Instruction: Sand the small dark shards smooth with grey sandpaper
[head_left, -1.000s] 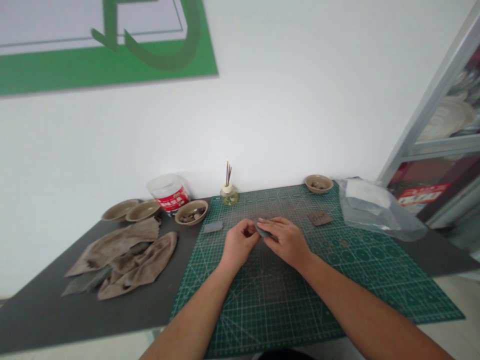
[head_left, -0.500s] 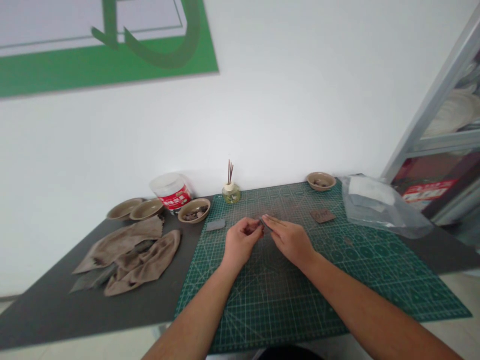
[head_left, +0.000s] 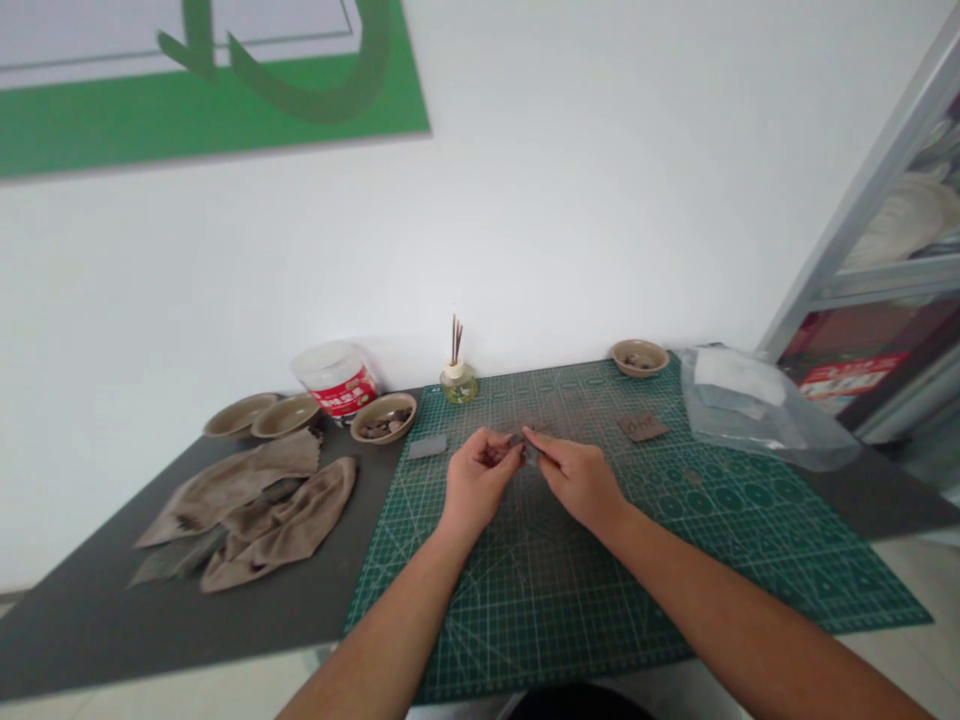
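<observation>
My left hand (head_left: 478, 475) is closed, its thumb and fingers pinching a small dark grey piece (head_left: 516, 440) above the green cutting mat (head_left: 525, 600). From the other side my right hand (head_left: 577, 478) meets it, fingertips pressed together at the edge of a small grey piece (head_left: 531, 452). Fingers cover much of what they hold, so its exact kind does not show. Left of my hands a flat grey rectangle (head_left: 427, 447), like sandpaper, lies on the mat. To the right lies a brownish sheet (head_left: 643, 427) with dark marks on it.
Beside the mat are a bowl of small stones (head_left: 384, 418), a red-labelled plastic jar (head_left: 337, 383) and crumpled brown cloths (head_left: 285, 525). A reed diffuser (head_left: 458, 380) stands near the wall. Another bowl (head_left: 640, 358) and a clear plastic bag (head_left: 765, 420) are at back right.
The fingers of my right hand have curled from a straighter, flatter pose into a pinch. My hands stay together over the mat. The whole view has shifted slightly.
</observation>
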